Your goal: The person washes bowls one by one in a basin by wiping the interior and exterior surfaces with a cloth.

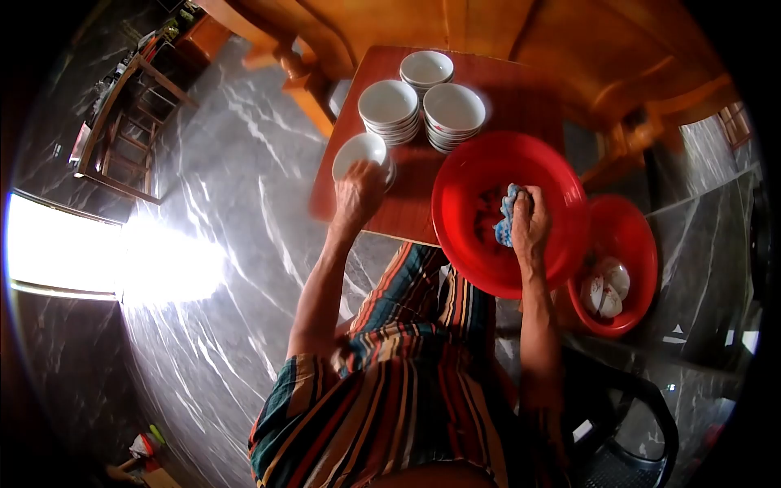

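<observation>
My left hand (360, 189) has its fingers closed over the near rim of a white bowl (358, 149) at the left edge of the red-brown table (411, 199). Something white shows just under that bowl; I cannot tell how many are stacked there. In my right hand (530, 221) is a crumpled blue and white cloth (505, 218), held above the inside of a large red basin (457, 244). Beyond my left hand stand three stacks of white bowls: a left stack (389, 104), a right stack (454, 110) and a back stack (426, 69).
A second red basin (643, 268) sits lower at the right, with several white dishes (606, 289) inside. Behind the table runs carved wooden furniture (488, 32). A black chair (663, 415) is at lower right, a wooden chair frame (130, 138) at far left. The floor (244, 154) is grey marble.
</observation>
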{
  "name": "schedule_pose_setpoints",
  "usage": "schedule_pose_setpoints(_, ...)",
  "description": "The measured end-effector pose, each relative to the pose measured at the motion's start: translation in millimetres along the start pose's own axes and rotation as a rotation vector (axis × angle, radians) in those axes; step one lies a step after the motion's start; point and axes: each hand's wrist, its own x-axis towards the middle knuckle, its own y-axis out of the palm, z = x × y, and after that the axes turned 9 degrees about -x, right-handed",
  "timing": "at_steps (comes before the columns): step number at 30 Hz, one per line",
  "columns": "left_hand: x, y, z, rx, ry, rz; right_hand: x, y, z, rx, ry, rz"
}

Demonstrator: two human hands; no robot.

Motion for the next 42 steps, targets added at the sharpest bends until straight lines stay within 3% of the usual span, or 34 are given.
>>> schedule_pose_setpoints(14,-15.9,24.7,12.1,0.144,0.05,0.142,0.7,0.8,-1.2,-0.006,-0.004,-0.025)
schedule_pose_setpoints(16,-9.3,23.3,-0.9,0.191,0.073,0.006,1.7,-1.8,-1.5,0.017,0.013,-0.035)
schedule_pose_setpoints(18,3.5,20.2,-16.1,0.122,0.043,-0.016,1.0,-5.5,1.8,0.064,0.095,0.033)
schedule_pose_setpoints(22,49.6,17.2,-51.4,0.003,-0.102,0.022,0.4,-4.9,4.7,0.051,0.028,-0.01)
schedule_pose_setpoints(27,115.1,64.8,-31.1,-0.122,-0.15,0.072,2.1,-5.7,-3.1,0.061,0.062,-0.02)
schedule_pose_setpoints(29,133.2,85.1,-22.0,0.084,-0.28,0.171,3.6,-3.8,-8.6,0.03,0.007,-0.055)
schedule_pose_setpoints(34,145.8,94.2,-20.0,0.323,-0.17,0.211,3.9,0.6,-13.9,0.1,-0.058,-0.045)
schedule_pose_setpoints(42,146.7,106.1,-7.9,0.243,-0.209,0.203,0.4,-8.6,1.8,0.055,-0.031,0.041)
